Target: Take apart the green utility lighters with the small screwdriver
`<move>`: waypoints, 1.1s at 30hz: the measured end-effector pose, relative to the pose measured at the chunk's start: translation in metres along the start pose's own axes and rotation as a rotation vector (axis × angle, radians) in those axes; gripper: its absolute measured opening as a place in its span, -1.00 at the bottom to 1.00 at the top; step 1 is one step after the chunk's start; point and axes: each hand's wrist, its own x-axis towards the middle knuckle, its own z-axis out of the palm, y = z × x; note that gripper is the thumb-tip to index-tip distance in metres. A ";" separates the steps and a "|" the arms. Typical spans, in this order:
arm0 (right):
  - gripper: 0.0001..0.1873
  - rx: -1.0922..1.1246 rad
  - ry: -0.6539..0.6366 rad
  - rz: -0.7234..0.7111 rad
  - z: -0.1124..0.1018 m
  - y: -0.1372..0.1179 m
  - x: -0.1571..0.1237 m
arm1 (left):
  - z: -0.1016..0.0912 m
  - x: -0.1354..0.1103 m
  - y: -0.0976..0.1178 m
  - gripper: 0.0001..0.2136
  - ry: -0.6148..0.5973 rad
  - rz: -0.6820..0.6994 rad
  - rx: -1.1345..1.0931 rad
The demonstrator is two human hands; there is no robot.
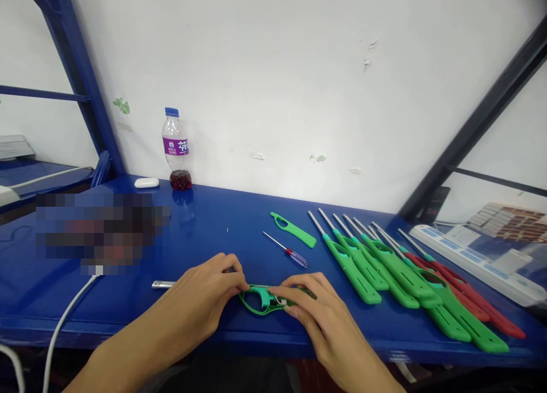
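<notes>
Pinching the front of an opened lighter, the left hand is set with thumb and forefinger beside its loop. The handle end is grasped by the right hand, whose fingers are laid over the inner parts with the thumb below. The lighter is held low at the near edge of the bench, its silver tube seen past the left wrist. Its teal trigger is exposed, so the work is judged to be partway along: the shell is open, and the closing of it is left undone. Whether the parts are being fitted or taken out cannot be told, as much is covered by the fingers.

Beyond the hands, a loose green cover is seen lying apart from the lighter, with a screwdriver put down just beside it, held by neither hand. A tiny bit is lying to the left, too small to be made out.

Farther right, green lighters and red lighters are fanned out in a heap; no opened shell can be made out among them. They are backed by a power strip.
</notes>
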 end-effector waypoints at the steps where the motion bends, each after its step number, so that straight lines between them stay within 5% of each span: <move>1: -0.45 -0.014 -0.003 0.000 0.000 0.000 0.000 | 0.000 0.000 0.000 -0.63 -0.001 0.004 0.014; 6: -0.33 -0.081 -0.060 -0.005 0.000 0.001 0.001 | -0.002 0.001 0.001 -0.62 -0.027 -0.005 0.034; 33: -0.44 -0.044 -0.045 0.015 0.000 -0.001 0.001 | 0.004 0.005 -0.004 -0.60 0.024 -0.001 -0.082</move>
